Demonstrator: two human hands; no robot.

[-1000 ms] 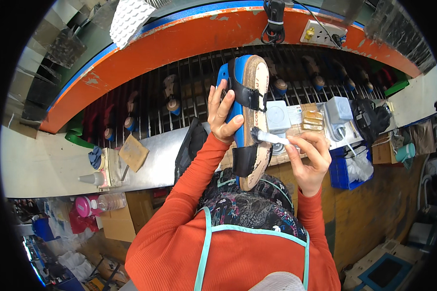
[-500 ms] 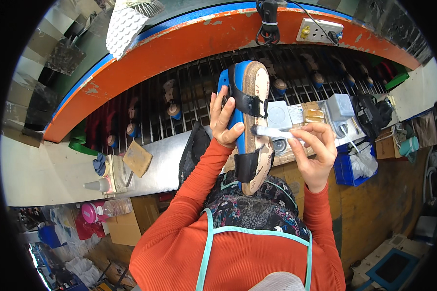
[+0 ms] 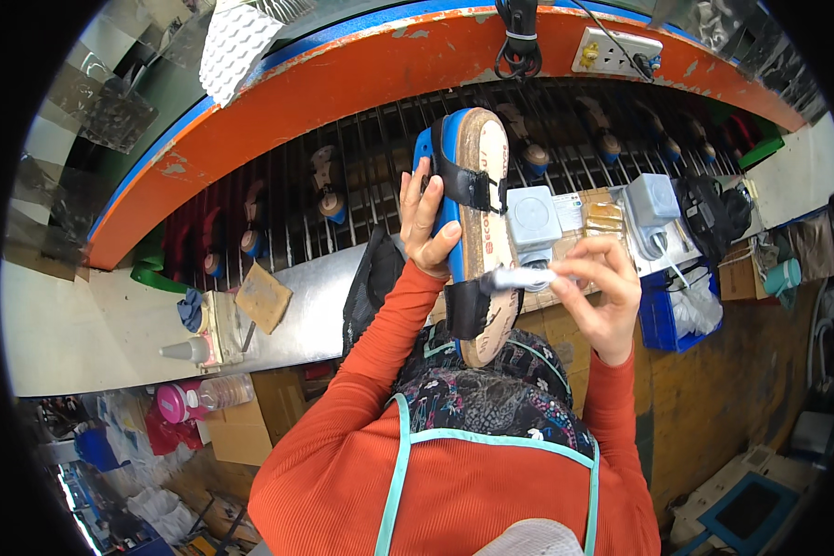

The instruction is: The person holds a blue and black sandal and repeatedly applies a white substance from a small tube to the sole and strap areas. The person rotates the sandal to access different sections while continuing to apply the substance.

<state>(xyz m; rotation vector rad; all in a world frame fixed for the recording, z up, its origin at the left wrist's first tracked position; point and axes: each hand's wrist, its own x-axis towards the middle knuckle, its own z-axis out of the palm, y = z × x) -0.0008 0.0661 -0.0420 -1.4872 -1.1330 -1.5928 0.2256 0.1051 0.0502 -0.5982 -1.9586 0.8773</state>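
An unfinished sandal (image 3: 497, 250) with black straps and a pale printed sole is mounted on a blue shoe last (image 3: 450, 139). My left hand (image 3: 426, 222) grips it from the left side, fingers spread along the blue last, holding the sole turned up to the right. Between the thumb and fingers of my right hand (image 3: 604, 295) is a small brush (image 3: 521, 277) with a whitish handle, slightly blurred. Its dark bristle end lies at the lower black strap, by the sole's edge; whether it touches cannot be made out.
Beyond the sandal, a rack of metal bars (image 3: 296, 218) carries several more shoe lasts. Two grey containers (image 3: 534, 215) stand on the right of the bench, with a blue crate (image 3: 681, 320) below. A tan sponge-like pad (image 3: 263, 299) lies on the left, near a grey cone (image 3: 187, 350).
The brush in my right hand has moved down along the sole, from its middle to the lower strap. The sandal has shifted slightly up and left in my left hand.
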